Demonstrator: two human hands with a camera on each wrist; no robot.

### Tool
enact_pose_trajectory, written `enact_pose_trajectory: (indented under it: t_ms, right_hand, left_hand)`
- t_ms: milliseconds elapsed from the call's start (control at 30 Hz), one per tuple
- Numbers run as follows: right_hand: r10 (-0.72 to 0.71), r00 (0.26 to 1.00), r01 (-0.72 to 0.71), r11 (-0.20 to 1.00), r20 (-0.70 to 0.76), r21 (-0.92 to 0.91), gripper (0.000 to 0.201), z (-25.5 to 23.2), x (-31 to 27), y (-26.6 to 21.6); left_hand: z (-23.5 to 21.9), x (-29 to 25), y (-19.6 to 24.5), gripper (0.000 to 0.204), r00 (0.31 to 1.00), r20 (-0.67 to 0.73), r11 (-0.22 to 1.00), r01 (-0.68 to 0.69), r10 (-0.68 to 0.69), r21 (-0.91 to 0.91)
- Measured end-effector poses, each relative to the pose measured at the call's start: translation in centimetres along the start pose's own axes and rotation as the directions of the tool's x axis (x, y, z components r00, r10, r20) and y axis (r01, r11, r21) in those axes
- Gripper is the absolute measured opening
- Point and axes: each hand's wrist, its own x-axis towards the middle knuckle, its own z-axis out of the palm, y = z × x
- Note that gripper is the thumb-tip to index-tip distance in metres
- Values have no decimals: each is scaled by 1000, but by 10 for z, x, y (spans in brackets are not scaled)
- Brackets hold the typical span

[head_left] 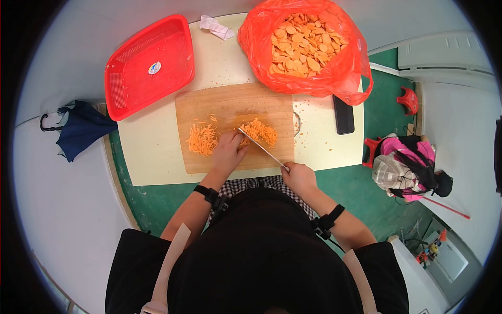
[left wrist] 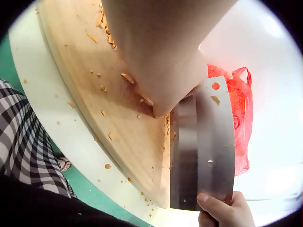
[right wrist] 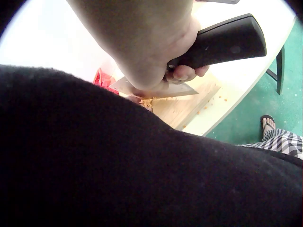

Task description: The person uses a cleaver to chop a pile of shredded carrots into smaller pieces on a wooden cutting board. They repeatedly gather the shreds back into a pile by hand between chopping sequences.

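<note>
My right hand (head_left: pixel 300 179) grips the black handle (right wrist: pixel 232 43) of a cleaver (left wrist: pixel 213 156), whose broad blade stands on edge over the wooden cutting board (head_left: pixel 235 102). Close against the blade's left side, my left hand (head_left: pixel 228 150) holds down carrot slices with bent fingers; most of the slices are hidden under it. To the right of the blade lies a pile of carrot strips (head_left: pixel 264 132). Another pile of cut strips (head_left: pixel 201 140) lies left of my left hand. In the left wrist view, carrot bits (left wrist: pixel 111 135) are scattered over the board.
A red plastic bag (head_left: pixel 256 57) full of round carrot slices (head_left: pixel 308 44) stands at the back right. A red basket (head_left: pixel 130 73) sits at the back left, near crumpled paper (head_left: pixel 216 27). A black phone (head_left: pixel 343 115) lies on the table's right side.
</note>
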Motion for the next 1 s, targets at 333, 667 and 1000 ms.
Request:
enact_pose_trajectory:
  t_ms: [333, 667, 1000]
  right_hand:
    - [23, 1000, -23, 1000, 1, -14, 25, -5, 0, 1]
    - [16, 1000, -16, 1000, 11, -9, 25, -4, 0, 2]
    - [-54, 998, 59, 991, 42, -119, 19, -2, -7, 0]
  left_hand:
    - [9, -5, -9, 13, 997, 17, 995, -78, 77, 64]
    - [-7, -6, -7, 15, 988, -67, 991, -136, 137, 15]
    - [11, -13, -12, 8, 994, -92, 995, -54, 62, 88]
